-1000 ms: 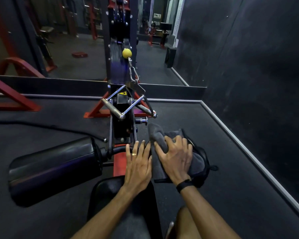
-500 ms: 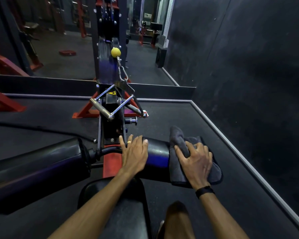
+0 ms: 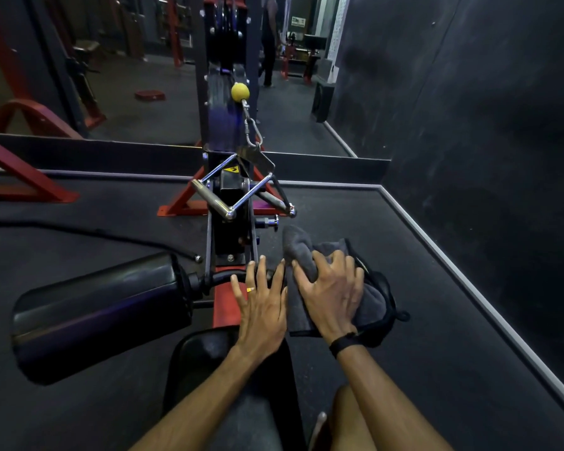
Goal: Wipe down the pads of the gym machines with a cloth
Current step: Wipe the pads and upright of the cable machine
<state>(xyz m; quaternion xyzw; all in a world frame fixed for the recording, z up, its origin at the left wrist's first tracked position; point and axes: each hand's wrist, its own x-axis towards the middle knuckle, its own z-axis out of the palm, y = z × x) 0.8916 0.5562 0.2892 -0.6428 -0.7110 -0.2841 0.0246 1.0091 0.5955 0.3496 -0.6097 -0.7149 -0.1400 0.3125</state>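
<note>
Right hand (image 3: 331, 296) pressing grey cloth (image 3: 302, 252) onto right roller pad (image 3: 380, 307), fingers curled into folds. Left hand (image 3: 261, 304) lying flat, fingers spread, just left of cloth. Pad's long axis running left-right; right hand nearer for next stroke.

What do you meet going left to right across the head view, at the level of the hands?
Left roller pad → left hand → grey cloth under the right hand → black floor mat → its pale edge strip

bare forearms, a gold ring (image 3: 250, 289) and a black wristband (image 3: 343, 345).
</note>
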